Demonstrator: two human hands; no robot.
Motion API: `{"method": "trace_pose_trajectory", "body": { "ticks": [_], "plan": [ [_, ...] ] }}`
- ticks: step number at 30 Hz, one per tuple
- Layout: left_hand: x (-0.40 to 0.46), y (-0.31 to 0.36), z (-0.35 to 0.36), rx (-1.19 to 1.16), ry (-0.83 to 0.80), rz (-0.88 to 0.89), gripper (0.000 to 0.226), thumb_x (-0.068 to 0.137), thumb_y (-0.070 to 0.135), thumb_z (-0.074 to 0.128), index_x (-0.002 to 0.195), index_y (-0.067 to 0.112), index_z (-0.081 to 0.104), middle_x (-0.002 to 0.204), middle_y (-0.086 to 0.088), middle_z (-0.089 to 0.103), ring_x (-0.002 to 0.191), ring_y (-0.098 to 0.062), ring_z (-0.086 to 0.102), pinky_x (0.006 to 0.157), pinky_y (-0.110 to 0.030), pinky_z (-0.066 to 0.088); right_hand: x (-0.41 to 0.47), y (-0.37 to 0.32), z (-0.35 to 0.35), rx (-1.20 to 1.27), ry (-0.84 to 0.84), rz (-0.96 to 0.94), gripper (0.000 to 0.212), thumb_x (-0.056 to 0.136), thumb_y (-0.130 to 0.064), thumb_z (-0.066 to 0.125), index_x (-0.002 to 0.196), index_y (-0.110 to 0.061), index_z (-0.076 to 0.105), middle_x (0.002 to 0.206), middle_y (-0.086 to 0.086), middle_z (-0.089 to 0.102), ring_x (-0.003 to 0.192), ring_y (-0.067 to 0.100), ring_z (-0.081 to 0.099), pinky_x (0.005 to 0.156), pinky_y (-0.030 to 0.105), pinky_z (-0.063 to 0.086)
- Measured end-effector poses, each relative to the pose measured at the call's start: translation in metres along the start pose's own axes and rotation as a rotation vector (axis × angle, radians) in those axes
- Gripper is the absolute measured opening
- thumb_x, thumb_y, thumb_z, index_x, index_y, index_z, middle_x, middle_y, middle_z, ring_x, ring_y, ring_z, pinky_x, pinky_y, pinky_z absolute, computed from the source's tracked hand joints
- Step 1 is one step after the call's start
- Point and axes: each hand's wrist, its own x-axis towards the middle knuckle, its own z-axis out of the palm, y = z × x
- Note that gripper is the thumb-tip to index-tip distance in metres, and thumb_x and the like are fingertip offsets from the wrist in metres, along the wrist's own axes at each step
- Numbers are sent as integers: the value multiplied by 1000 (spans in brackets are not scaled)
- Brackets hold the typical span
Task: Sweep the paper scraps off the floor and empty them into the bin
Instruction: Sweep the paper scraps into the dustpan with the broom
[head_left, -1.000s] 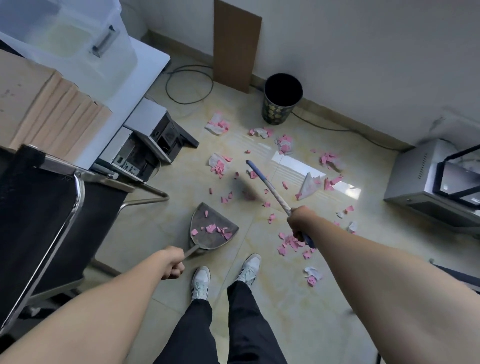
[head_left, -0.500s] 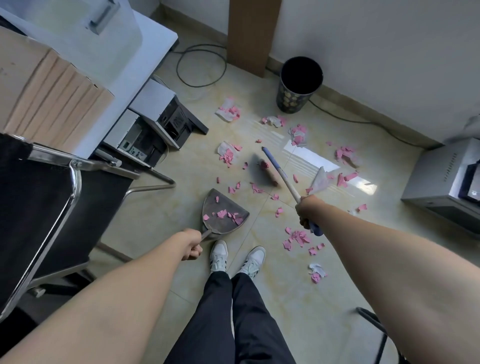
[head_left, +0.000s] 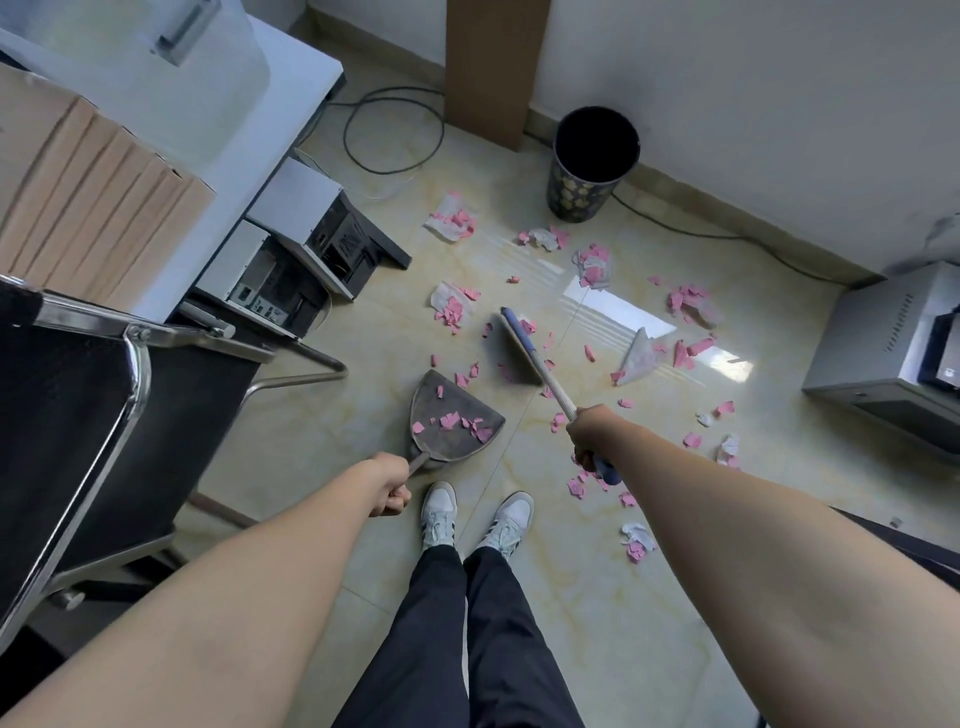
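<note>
My left hand (head_left: 388, 487) grips the handle of a dark metal dustpan (head_left: 452, 422) that lies on the floor with several pink scraps inside. My right hand (head_left: 586, 434) holds the broom (head_left: 530, 358) by its stick, the blue-edged head on the tiles just beyond the pan's mouth. Pink and white paper scraps (head_left: 688, 301) lie scattered over the floor between me and a black patterned bin (head_left: 592, 166) standing open against the far wall. More scraps (head_left: 636, 543) lie to the right of my shoes.
A black chair (head_left: 78, 415) with a chrome frame stands at my left. Computer cases (head_left: 306, 244) sit under a white desk. A grey machine (head_left: 893, 353) is on the floor at right. Cables (head_left: 395, 135) run along the wall by a brown board (head_left: 493, 67).
The broom head has drawn nearer to the dustpan's mouth. My view has shifted forward and down, so the bin and scraps sit lower in frame. Both hands keep their grips.
</note>
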Motion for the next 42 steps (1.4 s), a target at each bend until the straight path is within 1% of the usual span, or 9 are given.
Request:
{"method": "trace_pose_trajectory", "body": {
  "ticks": [5, 8, 15, 22, 25, 28, 31, 36, 42],
  "plan": [
    [-3, -2, 1, 6, -17, -2, 26, 97, 7, 17, 77, 12, 34, 38, 3, 25, 18, -8, 14, 32, -3, 11, -1, 10, 8, -74, -87, 48, 41, 96, -12, 30, 134, -12, 47, 63, 7, 38, 35, 13, 32, 42, 18, 27],
    [-9, -3, 2, -5, -24, 5, 28, 97, 6, 17, 75, 11, 34, 29, 5, 22, 18, -8, 13, 32, -3, 11, -8, 17, 3, -143, -118, 16, 41, 98, -8, 33, 137, -6, 44, 66, 8, 39, 44, 15, 33, 45, 23, 29],
    [-21, 1, -7, -12, -30, 3, 28, 97, 6, 17, 73, 14, 29, 38, 4, 23, 17, -9, 13, 33, -2, 11, -21, 8, -6, -228, 10, -129, 39, 101, -10, 38, 139, -10, 47, 75, 16, 51, 50, 20, 42, 48, 29, 40],
    [-18, 5, -14, 21, -8, -27, 28, 94, 5, 16, 71, 16, 27, 30, 7, 20, 17, -7, 11, 36, -2, 10, -10, -32, 5, -272, 199, -204, 39, 98, -5, 37, 135, -8, 48, 80, 14, 54, 50, 22, 53, 45, 29, 50],
    [-10, 5, -19, 31, 6, -28, 28, 95, 6, 17, 71, 14, 30, 39, 5, 22, 19, -6, 11, 38, -3, 10, -3, -50, 7, -316, 221, -194, 41, 98, -6, 34, 137, -12, 44, 87, 14, 56, 52, 20, 50, 35, 21, 41],
    [-4, 6, -24, 16, 10, -19, 29, 93, 4, 16, 71, 14, 32, 50, 3, 21, 19, -7, 12, 38, -3, 11, 3, -61, 3, -315, 197, -117, 30, 99, -10, 35, 127, -11, 47, 90, 13, 53, 48, 19, 43, 32, 14, 34],
    [-1, 10, -31, 11, 8, -21, 27, 91, 3, 16, 71, 15, 30, 39, 6, 21, 20, -7, 12, 38, -4, 11, 2, -64, 9, -309, 153, -46, 20, 100, -12, 36, 116, -6, 46, 87, 13, 53, 46, 18, 42, 33, 14, 35],
    [0, 9, -39, 21, 5, -35, 28, 92, 3, 16, 72, 14, 32, 38, 7, 21, 23, -7, 13, 39, -4, 11, -16, -51, 27, -242, 32, 6, 31, 98, -6, 30, 125, -1, 44, 71, 12, 46, 44, 14, 37, 34, 13, 32],
    [-23, 0, -32, 40, -16, -42, 28, 91, 4, 17, 68, 13, 29, 29, 6, 21, 19, -7, 11, 38, -4, 9, -28, -53, 17, -340, -62, 9, 27, 97, -3, 29, 117, -1, 48, 64, 9, 35, 47, 15, 30, 40, 14, 28]
  ]
}}
